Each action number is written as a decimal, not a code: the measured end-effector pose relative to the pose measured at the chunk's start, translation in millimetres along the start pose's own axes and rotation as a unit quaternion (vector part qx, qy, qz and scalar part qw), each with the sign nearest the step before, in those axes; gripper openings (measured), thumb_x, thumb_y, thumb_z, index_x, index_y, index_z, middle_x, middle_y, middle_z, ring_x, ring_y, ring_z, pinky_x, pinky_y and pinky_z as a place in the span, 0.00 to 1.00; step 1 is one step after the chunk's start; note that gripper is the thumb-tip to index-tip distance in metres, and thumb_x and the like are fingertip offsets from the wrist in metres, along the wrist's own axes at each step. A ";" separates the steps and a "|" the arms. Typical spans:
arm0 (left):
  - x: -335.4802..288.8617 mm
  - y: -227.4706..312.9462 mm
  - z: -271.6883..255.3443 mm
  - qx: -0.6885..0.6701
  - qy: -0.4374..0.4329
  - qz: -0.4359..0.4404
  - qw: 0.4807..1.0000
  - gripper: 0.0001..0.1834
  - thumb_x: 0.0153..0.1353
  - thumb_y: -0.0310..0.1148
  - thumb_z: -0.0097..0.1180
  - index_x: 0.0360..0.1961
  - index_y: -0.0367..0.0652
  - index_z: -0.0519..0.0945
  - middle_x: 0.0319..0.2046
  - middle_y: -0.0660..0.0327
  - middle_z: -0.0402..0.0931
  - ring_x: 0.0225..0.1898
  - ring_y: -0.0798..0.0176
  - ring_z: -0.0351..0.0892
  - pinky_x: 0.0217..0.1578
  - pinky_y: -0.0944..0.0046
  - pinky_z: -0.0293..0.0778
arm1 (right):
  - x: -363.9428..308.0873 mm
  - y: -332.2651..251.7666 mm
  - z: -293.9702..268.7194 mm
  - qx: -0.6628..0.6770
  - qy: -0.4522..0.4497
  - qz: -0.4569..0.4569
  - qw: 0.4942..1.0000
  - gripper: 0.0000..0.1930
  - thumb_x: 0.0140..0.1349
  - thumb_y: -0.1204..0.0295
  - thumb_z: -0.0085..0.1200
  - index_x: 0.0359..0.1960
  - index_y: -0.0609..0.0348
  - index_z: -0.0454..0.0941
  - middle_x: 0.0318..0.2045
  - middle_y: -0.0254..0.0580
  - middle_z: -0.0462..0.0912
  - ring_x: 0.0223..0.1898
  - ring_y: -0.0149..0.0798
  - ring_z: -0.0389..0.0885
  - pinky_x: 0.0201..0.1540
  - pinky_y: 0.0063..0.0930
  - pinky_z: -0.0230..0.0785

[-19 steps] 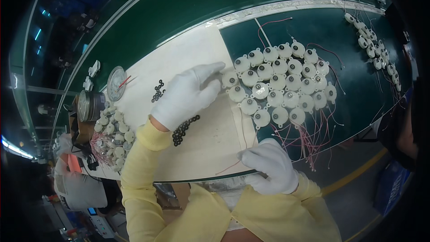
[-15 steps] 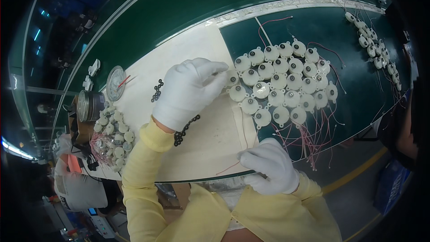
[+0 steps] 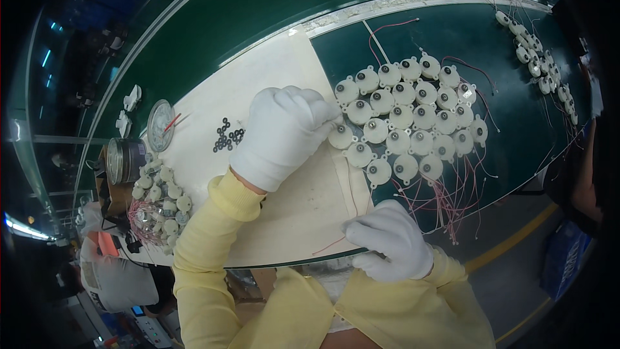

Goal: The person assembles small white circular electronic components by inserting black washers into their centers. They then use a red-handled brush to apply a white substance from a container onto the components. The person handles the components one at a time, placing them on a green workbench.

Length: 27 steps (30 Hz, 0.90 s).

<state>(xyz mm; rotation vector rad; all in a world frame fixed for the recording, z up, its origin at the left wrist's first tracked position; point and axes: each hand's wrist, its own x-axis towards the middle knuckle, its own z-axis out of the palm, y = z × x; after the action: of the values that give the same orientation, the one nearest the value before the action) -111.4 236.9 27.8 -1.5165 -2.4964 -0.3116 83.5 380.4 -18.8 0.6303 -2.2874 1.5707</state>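
Note:
My left hand (image 3: 281,136), in a white glove, reaches over the left edge of a group of round white discs (image 3: 401,117) with dark centres. Its fingers are pinched together over the leftmost disc, which they hide; what they hold, if anything, does not show. Nearer to me, my right hand (image 3: 391,239), also gloved, is closed by the table's front edge. A thin reddish wire (image 3: 330,245) comes out from its fingertips, and that hand seems to grip it. Small black rings (image 3: 227,137) lie loose on the white sheet, left of my left hand.
A white sheet (image 3: 290,220) covers the left part of the green table (image 3: 516,136). At left are a pile of white parts (image 3: 165,194), a round tin (image 3: 126,160) and a clear dish (image 3: 160,126) with a red stick. More discs (image 3: 542,68) lie far right. Another person (image 3: 119,278) is at lower left.
My left hand's fingers have curled in over the leftmost disc, covering it. Its wrist now hides the nearer black rings that showed before. My right hand stays put.

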 end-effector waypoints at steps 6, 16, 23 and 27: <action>-4.5 -11.8 -3.0 -0.151 0.011 -0.032 0.988 0.13 0.56 0.37 0.62 0.41 0.45 0.83 0.30 0.57 0.80 0.33 0.52 0.80 0.37 0.54 0.76 | -9.3 -7.2 -50.0 0.209 -0.111 -0.119 0.964 0.19 0.65 0.56 0.56 0.42 0.62 0.81 0.35 0.44 0.82 0.27 0.42 0.76 0.33 0.35 0.66; 40.4 12.4 32.2 -0.125 0.038 0.082 0.988 0.33 0.64 0.51 0.55 0.62 0.37 0.70 0.57 0.43 0.70 0.58 0.36 0.70 0.56 0.47 0.70 | 17.4 64.8 -159.0 -0.269 0.063 0.171 0.946 0.31 0.73 0.59 0.41 0.71 0.68 0.56 0.68 0.62 0.63 0.70 0.56 0.62 0.71 0.41 0.52; 40.8 14.5 42.3 -0.129 0.048 0.060 0.989 0.33 0.63 0.52 0.56 0.62 0.40 0.72 0.58 0.44 0.71 0.58 0.36 0.70 0.57 0.45 0.68 | 30.3 63.9 -148.2 -0.343 -0.011 0.147 0.928 0.35 0.70 0.55 0.46 0.72 0.65 0.55 0.67 0.61 0.64 0.69 0.60 0.61 0.70 0.45 0.51; 43.3 31.5 14.1 -0.110 0.029 0.095 0.989 0.36 0.59 0.55 0.58 0.61 0.41 0.72 0.58 0.44 0.71 0.58 0.35 0.70 0.58 0.44 0.67 | 44.2 48.5 -144.9 -0.464 -0.062 0.108 0.877 0.40 0.66 0.48 0.49 0.71 0.64 0.57 0.66 0.60 0.65 0.68 0.62 0.59 0.70 0.51 0.49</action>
<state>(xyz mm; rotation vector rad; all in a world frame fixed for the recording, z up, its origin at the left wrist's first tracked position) -103.8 291.8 28.7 -1.7835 -2.3133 -0.6073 20.2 522.2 15.4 0.2083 -2.8692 0.3282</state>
